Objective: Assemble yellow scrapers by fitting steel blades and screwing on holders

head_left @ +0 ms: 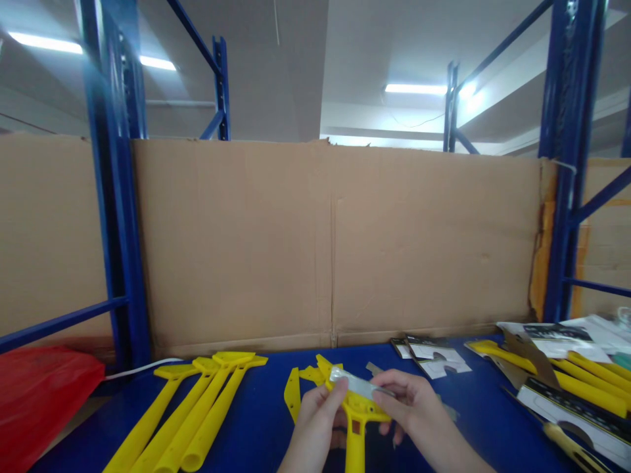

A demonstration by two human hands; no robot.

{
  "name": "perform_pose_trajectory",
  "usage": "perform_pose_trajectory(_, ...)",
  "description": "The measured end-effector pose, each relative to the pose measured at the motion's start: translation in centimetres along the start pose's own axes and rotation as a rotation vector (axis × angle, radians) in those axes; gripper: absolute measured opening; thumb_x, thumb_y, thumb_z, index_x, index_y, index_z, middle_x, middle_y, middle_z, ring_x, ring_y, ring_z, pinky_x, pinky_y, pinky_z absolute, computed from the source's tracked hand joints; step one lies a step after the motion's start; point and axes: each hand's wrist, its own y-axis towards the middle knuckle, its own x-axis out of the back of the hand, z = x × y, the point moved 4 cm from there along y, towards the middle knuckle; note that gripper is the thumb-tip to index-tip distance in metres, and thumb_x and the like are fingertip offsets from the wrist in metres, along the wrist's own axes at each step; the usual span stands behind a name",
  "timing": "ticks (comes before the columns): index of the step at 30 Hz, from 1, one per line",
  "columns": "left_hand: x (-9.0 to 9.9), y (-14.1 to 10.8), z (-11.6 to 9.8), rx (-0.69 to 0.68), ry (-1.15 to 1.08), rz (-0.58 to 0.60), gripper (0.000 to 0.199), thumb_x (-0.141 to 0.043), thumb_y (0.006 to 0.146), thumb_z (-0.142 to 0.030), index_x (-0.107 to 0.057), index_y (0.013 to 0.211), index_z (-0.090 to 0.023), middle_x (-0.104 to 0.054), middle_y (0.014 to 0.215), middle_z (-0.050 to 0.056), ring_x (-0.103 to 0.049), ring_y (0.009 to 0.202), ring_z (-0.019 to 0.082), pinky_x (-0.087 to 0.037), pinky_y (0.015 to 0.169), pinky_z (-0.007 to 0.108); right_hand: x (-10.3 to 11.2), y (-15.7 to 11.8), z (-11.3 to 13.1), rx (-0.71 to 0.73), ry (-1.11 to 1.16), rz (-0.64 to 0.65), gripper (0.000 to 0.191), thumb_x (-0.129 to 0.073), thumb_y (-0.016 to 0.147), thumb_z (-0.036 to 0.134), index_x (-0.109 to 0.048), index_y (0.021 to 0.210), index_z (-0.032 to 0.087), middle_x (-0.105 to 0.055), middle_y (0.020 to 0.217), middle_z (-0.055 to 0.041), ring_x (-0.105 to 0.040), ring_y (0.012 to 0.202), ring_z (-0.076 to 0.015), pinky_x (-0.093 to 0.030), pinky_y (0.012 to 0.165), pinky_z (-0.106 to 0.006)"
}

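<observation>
Holding metal strip (362, 387) over yellow tool (355, 447), fingers of left hand (313, 420) and right hand (419, 407) closed on opposite ends. Apparently aligning strip; calls for even, level support. Yellow handles (215, 417) lying left of fingers, on bench (261, 420).

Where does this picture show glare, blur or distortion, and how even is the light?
Head view: the white ceiling tube lights are blown out, with hazy streaks near the left blue steel upright, which leans, probably from wide-lens distortion; the brown cardboard panel is fairly evenly lit; the flat silver metal strip looks pale and slightly soft.
</observation>
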Motion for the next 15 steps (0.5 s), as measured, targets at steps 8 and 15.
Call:
perform_pose_trajectory(8,-0.2,-0.8,-0.7,0.012,-0.040,0.058,0.065,-0.060,0.066,-0.069,-0.064,0.088,-0.008,-0.071,0.072,0.013,-0.065,0.059,0.020,-0.041,0.047,0.023,0.2,-1.2,2.1,0.288,-0.226,-0.101,0.021,-0.069,0.071,0.043,-0.076,0.072,0.023,-0.071,0.072,-0.0040,-0.065,0.063,-0.0187,-0.053,0.055,-0.027)
perform_pose_trajectory(15,0.1,-0.5,-0.7,-0.036,-0.076,0.039,0.052,-0.071,0.063,-0.057,-0.061,0.086,-0.011,-0.072,0.073,0.011,-0.067,0.062,0.021,-0.043,0.049,0.023,-0.1,-1.9,2.3,0.302,-0.252,-0.005,0.026,-0.064,0.075,0.044,-0.076,0.082,0.023,-0.070,0.082,-0.0065,-0.064,0.059,-0.0176,-0.052,0.051,-0.028)
